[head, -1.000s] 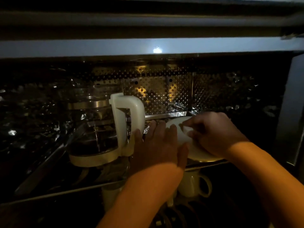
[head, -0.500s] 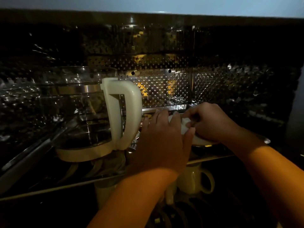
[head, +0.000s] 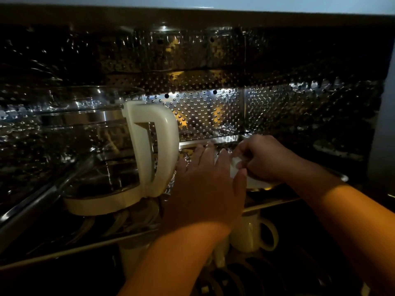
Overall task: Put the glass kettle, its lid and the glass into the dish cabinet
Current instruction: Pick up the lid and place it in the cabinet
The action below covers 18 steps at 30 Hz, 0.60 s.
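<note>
The glass kettle (head: 100, 150) with its cream handle and base stands on the upper shelf of the dark dish cabinet (head: 213, 107), at the left. Just right of the handle, my right hand (head: 269, 157) pinches the white lid (head: 255, 182) from above and holds it low over the shelf. My left hand (head: 205, 184) lies with straight fingers beside the lid, its thumb against the lid's near edge. Both hands hide most of the lid. I cannot make out the drinking glass in the dim light.
A cream mug (head: 250, 233) sits under the shelf's front rail (head: 275, 203), with dark round dishes lower down. The perforated steel back wall is close behind the hands. The cabinet's pale side frame (head: 384, 124) rises at the far right.
Both hands have carried the lid a little deeper onto the shelf, and they now cover more of it. The view has moved closer. The kettle has stayed in place.
</note>
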Each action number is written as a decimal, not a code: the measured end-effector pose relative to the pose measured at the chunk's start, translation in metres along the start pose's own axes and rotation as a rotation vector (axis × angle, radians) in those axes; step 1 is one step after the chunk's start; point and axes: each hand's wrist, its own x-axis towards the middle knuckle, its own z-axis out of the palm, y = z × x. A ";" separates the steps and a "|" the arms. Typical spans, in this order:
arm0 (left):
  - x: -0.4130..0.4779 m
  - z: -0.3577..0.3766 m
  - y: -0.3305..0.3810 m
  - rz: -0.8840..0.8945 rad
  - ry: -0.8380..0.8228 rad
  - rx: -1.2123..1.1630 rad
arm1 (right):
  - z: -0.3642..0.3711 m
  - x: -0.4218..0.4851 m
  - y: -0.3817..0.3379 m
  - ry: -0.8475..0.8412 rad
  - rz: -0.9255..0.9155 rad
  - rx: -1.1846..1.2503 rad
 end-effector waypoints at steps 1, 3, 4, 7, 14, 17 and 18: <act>0.000 0.002 -0.001 0.012 0.022 -0.002 | 0.001 0.000 0.000 -0.007 0.000 -0.001; 0.003 0.005 -0.002 0.042 0.094 0.040 | 0.001 -0.001 0.002 -0.022 -0.008 -0.009; 0.004 0.007 -0.002 0.048 0.124 0.069 | 0.001 0.000 0.002 -0.024 -0.011 -0.013; 0.003 0.007 -0.001 0.065 0.137 0.119 | 0.001 -0.001 0.001 -0.019 0.000 -0.020; -0.002 -0.020 0.008 -0.026 -0.110 0.093 | -0.014 -0.027 -0.011 0.025 -0.036 -0.081; -0.004 -0.030 0.009 -0.115 -0.234 0.164 | -0.024 -0.047 -0.022 0.019 -0.025 -0.136; -0.006 -0.035 0.011 -0.121 -0.255 0.178 | -0.027 -0.053 -0.026 0.006 -0.011 -0.175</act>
